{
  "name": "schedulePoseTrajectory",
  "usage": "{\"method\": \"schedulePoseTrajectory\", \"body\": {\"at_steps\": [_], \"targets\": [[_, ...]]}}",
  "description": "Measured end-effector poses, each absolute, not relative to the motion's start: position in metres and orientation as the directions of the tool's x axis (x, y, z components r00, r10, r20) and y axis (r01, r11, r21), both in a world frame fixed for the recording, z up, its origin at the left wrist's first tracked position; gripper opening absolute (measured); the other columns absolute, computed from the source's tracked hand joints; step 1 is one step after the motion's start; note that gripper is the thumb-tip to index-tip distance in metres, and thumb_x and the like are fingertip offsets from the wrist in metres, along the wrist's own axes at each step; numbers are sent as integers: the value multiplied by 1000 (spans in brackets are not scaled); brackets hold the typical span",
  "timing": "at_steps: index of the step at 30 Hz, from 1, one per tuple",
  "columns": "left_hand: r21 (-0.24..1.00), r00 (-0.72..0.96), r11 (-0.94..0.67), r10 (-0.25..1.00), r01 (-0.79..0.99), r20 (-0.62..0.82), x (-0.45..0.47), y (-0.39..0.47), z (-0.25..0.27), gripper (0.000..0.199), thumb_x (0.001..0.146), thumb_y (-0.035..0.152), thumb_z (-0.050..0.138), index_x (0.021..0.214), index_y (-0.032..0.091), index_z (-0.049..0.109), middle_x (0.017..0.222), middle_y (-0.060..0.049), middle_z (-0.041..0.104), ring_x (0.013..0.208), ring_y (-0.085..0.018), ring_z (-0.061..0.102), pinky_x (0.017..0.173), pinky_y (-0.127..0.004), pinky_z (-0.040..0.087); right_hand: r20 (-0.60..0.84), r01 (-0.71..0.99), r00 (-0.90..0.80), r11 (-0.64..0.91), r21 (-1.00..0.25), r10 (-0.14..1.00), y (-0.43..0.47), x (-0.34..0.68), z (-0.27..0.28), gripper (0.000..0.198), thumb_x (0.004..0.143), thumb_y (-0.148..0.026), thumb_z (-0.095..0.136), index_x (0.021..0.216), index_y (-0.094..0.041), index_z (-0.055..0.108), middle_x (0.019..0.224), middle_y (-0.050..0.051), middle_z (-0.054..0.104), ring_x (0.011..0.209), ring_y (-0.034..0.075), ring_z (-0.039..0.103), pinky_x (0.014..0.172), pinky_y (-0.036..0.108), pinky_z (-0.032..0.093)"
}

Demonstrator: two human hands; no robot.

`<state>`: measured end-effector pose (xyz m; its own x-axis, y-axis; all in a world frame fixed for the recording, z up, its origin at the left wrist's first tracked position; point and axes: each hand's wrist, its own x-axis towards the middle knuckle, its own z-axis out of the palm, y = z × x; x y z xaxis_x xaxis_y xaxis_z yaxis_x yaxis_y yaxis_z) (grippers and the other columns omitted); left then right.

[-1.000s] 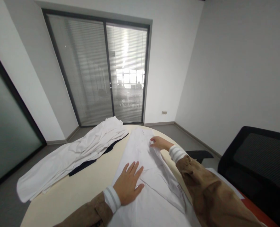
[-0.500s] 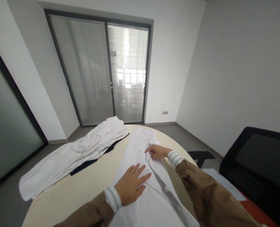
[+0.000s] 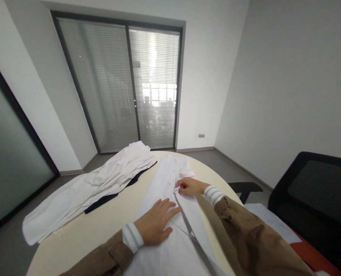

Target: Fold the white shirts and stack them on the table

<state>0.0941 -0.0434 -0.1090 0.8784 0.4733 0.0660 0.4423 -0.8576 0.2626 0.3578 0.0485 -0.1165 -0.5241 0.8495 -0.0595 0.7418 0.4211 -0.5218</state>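
A white buttoned shirt point(image 3: 158, 184) lies lengthwise over the table in front of me, its front edge partly lifted and creased. My left hand point(image 3: 155, 222) rests flat on the cloth with fingers spread. Farther up, my right hand point(image 3: 191, 186) pinches the shirt's front edge between thumb and fingers. A small button shows just left of that pinch. Below it, the edge falls in a long fold toward me.
To the left, a heap of white clothing point(image 3: 101, 188) lies over a dark navy cloth point(image 3: 104, 202) on the round cream table point(image 3: 101, 234). A black mesh chair point(image 3: 317, 199) stands at right, with papers point(image 3: 269, 220) and something red point(image 3: 311, 255) beside it. Glass doors point(image 3: 115, 84) are behind.
My right hand has gone from a pointing finger to a closed pinch, drawing the shirt's edge slightly left. My left hand has slid a little left and stays flat.
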Motion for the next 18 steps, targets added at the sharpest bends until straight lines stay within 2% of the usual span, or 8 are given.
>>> {"method": "schedulePoseTrajectory", "body": {"at_steps": [2, 5, 8, 10, 11, 14, 16, 18], "targets": [[294, 913, -888, 396, 354, 95, 100, -50, -103, 82, 81, 26, 63, 155, 27, 27, 159, -12, 32, 146, -31, 30, 118, -52, 27, -13, 757, -514, 446, -477, 858, 45, 354, -118, 27, 81, -26, 63, 104, -17, 74, 68, -1, 63, 59, 11, 51, 58, 21, 35], [330, 958, -916, 272, 229, 92, 111, -64, -96, 81, 85, 30, 62, 156, 30, 23, 163, -5, 25, 149, -31, 24, 120, -49, 26, 58, 768, -490, 462, -444, 870, 40, 351, -125, 27, 82, -28, 63, 105, -19, 73, 69, -1, 65, 61, 12, 53, 60, 22, 36], [354, 979, -925, 183, 141, 88, 121, -75, -98, 76, 90, 31, 59, 156, 30, 22, 158, -3, 37, 148, -30, 25, 120, -48, 24, 113, 763, -444, 441, -472, 889, 38, 352, -134, 25, 84, -31, 63, 104, -20, 74, 69, -1, 64, 62, 12, 54, 61, 23, 35], [357, 982, -928, 154, 106, 109, 127, -80, -102, 64, 94, 33, 56, 153, 30, 31, 147, -3, 52, 144, -28, 33, 118, -46, 27, 139, 758, -409, 420, -498, 902, 37, 354, -140, 24, 86, -32, 62, 103, -21, 74, 69, -2, 64, 63, 12, 55, 61, 23, 35], [347, 981, -933, 148, 96, 128, 129, -81, -104, 53, 96, 33, 54, 147, 31, 40, 140, -3, 58, 140, -26, 39, 116, -44, 30, 151, 756, -394, 414, -507, 906, 36, 354, -142, 23, 86, -32, 62, 102, -21, 74, 69, -2, 64, 63, 12, 55, 62, 23, 36], [281, 975, -958, 117, 60, 190, 132, -81, -107, 22, 100, 31, 49, 114, 31, 66, 124, 1, 66, 120, -20, 55, 104, -35, 41, 193, 749, -368, 413, -519, 910, 33, 355, -146, 22, 88, -33, 61, 101, -21, 74, 69, -1, 64, 64, 13, 56, 63, 23, 36], [254, 972, -967, 90, 33, 217, 132, -79, -106, 20, 99, 25, 47, 102, 27, 67, 120, 3, 68, 108, -17, 59, 96, -30, 45, 228, 749, -337, 407, -523, 913, 29, 354, -145, 23, 90, -35, 58, 101, -21, 73, 68, -1, 63, 63, 13, 55, 63, 23, 36], [251, 974, -968, 79, 24, 214, 131, -78, -101, 19, 96, 19, 47, 102, 23, 64, 114, 1, 70, 99, -16, 60, 91, -29, 46, 273, 759, -275, 383, -527, 922, 27, 353, -144, 26, 92, -37, 56, 102, -21, 72, 67, -1, 63, 63, 13, 55, 63, 24, 36]]}}
